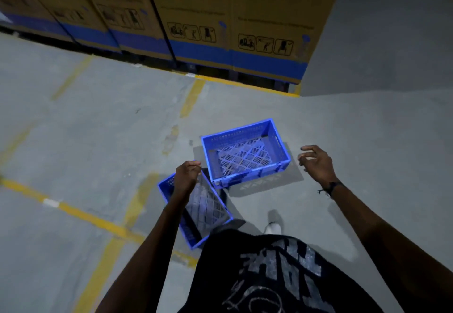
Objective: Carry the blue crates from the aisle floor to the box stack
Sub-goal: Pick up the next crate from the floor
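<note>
Two empty blue perforated crates lie on the grey aisle floor. The far crate (245, 153) sits upright just ahead of me. The near crate (198, 211) lies at its left front corner, partly hidden by my left forearm. My left hand (186, 176) hangs with fingers curled down at the near crate's far rim; whether it grips that rim is unclear. My right hand (316, 163) hovers to the right of the far crate, fingers spread, holding nothing. The stack of tall brown cardboard boxes (267, 30) with blue bands stands beyond the crates.
Yellow floor lines (81, 214) cross the concrete on the left and run along the base of the boxes. A grey wall (392, 30) rises to the right of the boxes. My white shoe (273, 227) and black printed shirt show below.
</note>
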`<action>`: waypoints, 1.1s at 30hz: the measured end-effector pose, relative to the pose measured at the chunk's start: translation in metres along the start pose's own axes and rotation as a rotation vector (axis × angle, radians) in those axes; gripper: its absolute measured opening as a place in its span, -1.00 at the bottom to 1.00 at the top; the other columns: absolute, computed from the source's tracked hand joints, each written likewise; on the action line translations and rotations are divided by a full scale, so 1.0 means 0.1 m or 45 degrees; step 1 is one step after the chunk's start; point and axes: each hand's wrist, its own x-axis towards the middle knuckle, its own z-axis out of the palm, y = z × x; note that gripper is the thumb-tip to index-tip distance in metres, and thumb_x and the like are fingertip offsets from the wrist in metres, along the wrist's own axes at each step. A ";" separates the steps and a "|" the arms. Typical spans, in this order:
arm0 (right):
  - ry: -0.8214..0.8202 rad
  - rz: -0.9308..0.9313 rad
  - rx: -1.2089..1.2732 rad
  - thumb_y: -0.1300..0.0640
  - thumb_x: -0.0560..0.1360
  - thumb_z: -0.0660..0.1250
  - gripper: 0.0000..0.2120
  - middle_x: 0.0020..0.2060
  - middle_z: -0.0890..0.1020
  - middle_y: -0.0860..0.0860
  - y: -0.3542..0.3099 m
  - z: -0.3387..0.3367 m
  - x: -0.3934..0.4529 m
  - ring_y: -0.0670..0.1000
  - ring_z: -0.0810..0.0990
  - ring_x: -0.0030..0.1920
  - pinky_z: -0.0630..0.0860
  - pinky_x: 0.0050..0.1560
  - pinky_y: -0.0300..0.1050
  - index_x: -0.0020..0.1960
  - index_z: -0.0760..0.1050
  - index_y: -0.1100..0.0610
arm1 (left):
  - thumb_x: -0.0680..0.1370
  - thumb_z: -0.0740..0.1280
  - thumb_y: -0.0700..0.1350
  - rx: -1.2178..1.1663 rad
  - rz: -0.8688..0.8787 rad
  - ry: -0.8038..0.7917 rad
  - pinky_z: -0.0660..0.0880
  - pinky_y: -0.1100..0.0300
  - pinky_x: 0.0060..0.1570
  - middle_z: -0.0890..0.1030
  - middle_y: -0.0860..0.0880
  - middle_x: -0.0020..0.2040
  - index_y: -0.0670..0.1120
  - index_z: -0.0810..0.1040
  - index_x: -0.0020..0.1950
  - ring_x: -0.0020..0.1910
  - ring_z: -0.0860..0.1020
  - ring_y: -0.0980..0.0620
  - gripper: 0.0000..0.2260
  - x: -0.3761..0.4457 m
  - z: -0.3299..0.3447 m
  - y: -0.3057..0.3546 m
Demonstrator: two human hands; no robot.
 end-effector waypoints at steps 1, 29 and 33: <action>-0.024 -0.011 -0.022 0.27 0.44 0.38 -0.76 -0.15 0.72 0.13 -0.03 -0.07 0.14 0.09 0.68 -0.22 0.60 -0.07 -0.01 0.08 0.58 0.08 | 0.56 0.37 -0.26 -0.021 -0.013 0.014 0.52 0.20 -0.24 0.68 -0.10 -0.13 -0.20 0.67 0.06 -0.22 0.60 0.04 -0.88 -0.03 0.07 0.02; -0.530 0.188 -0.761 0.19 0.45 0.45 -0.37 0.17 0.61 0.21 1.15 1.20 3.80 0.21 0.63 0.08 0.45 0.08 -0.12 0.46 0.30 0.20 | 0.54 0.45 -0.10 0.894 -0.354 -0.157 0.45 -0.17 0.26 0.35 -0.35 0.40 -0.23 0.25 0.55 0.35 0.43 -0.37 -0.34 3.15 1.35 -1.14; -0.575 0.108 -0.804 0.11 0.40 0.46 -0.22 0.04 0.64 0.31 1.82 1.62 4.31 0.31 0.64 0.00 0.51 0.07 0.07 0.51 0.21 0.32 | 0.53 0.47 -0.19 0.901 -0.414 -0.116 0.38 -0.12 0.19 0.40 -0.42 0.39 -0.32 0.26 0.51 0.36 0.42 -0.39 -0.36 3.71 1.70 -1.82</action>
